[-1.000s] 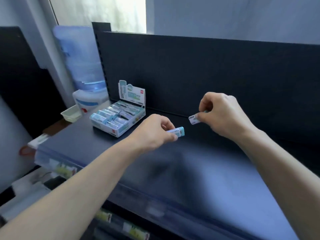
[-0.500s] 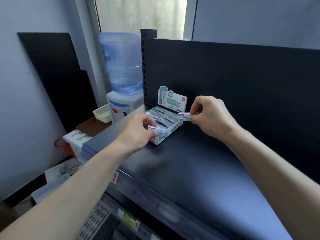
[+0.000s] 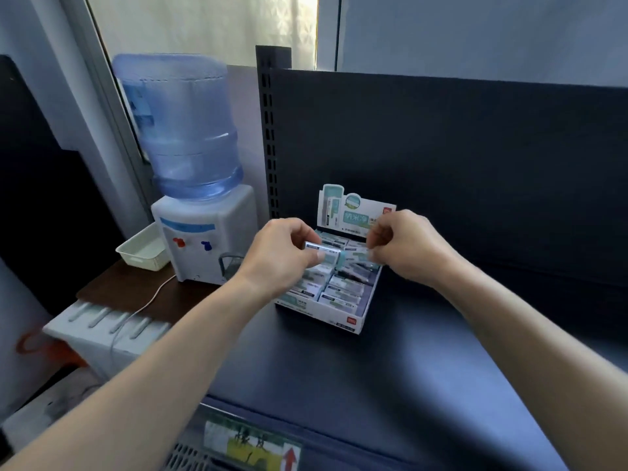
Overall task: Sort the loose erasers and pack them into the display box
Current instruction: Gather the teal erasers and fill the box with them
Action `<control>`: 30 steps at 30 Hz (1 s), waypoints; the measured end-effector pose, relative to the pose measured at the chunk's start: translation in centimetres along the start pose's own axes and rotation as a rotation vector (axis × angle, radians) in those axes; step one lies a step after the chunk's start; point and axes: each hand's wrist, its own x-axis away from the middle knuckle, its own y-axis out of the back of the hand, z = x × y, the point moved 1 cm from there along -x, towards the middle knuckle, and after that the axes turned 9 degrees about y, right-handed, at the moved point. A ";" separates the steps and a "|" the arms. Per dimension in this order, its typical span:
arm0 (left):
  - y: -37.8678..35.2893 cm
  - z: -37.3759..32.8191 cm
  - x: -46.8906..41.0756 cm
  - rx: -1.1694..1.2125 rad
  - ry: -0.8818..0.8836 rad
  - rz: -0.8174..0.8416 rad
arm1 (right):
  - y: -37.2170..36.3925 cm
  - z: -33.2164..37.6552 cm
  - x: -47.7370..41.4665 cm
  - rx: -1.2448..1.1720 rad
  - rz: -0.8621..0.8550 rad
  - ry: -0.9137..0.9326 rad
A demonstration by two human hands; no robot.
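The white and teal display box [image 3: 343, 321] stands on the dark shelf [image 3: 390, 368] against the back panel, its printed header card upright. Several wrapped erasers [image 3: 341, 294] lie in rows inside it. My left hand [image 3: 278, 258] hovers over the box's left side and pinches one eraser [image 3: 326, 254] with a teal end. My right hand [image 3: 404, 248] is over the box's right side, fingers curled, pinching a second eraser [image 3: 360, 255] that is mostly hidden by the fingers. The two erasers nearly meet above the box.
A water dispenser [image 3: 204, 239] with a blue bottle stands left of the shelf on a brown table. A cream basket [image 3: 142, 253] sits beside it. The perforated upright [image 3: 268, 130] borders the shelf's left. A price label [image 3: 251, 443] is on the shelf's front edge.
Both hands have moved left with their erasers, from the open shelf to above the display box, and have come closer together. The view has turned left.
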 end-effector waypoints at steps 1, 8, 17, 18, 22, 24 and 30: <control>-0.1 0.1 -0.4 0.004 -0.003 0.013 | 0.0 -0.1 0.0 -0.001 0.005 -0.019; -0.4 0.7 -2.8 0.018 0.003 0.059 | -0.6 0.1 -0.5 0.063 0.075 -0.067; -0.1 0.9 -2.6 0.005 0.059 0.108 | -0.2 0.7 -1.7 0.167 0.214 -0.039; 0.0 0.8 -2.5 0.002 0.060 0.116 | -0.2 0.8 -1.8 0.177 0.225 -0.034; -0.1 0.3 -2.3 -0.008 0.054 0.114 | 0.5 0.8 -2.0 0.130 0.261 -0.039; -0.2 0.2 -2.3 0.006 0.052 0.091 | 0.6 0.7 -2.1 0.122 0.290 -0.046; 0.3 0.2 -1.9 0.019 0.053 0.068 | 0.3 1.2 -2.4 0.175 0.276 -0.042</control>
